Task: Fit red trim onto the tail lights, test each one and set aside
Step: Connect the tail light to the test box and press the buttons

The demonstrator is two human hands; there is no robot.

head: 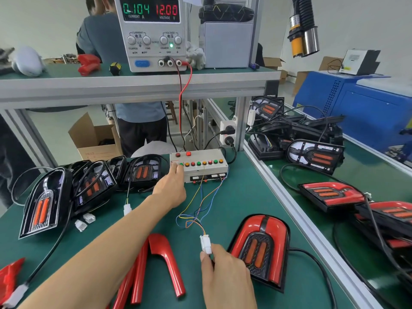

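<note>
The right hand pinches the white connector, thumb and fingers clamped on its lower end, with the mated plug's coloured wires looping up to the test box. Just beside that hand, on the side away from the test box's loose wires, lies the trimmed tail light, red trim already seated around its lens; its long axis runs from the near edge of the surface toward the test box, and its black cable leaves from the near end. The left hand reaches across to the test box, fingertips on a button at the box's near-left corner; fingers are curled together, gripping nothing. The supply above the test box reads a small current at twelve volts.

My reading: testing is under way. The right hand is much nearer the tail light, so unplugging and setting aside falls to it. Loose red trims lie between the arms; untrimmed lights wait left of the test box.
</note>
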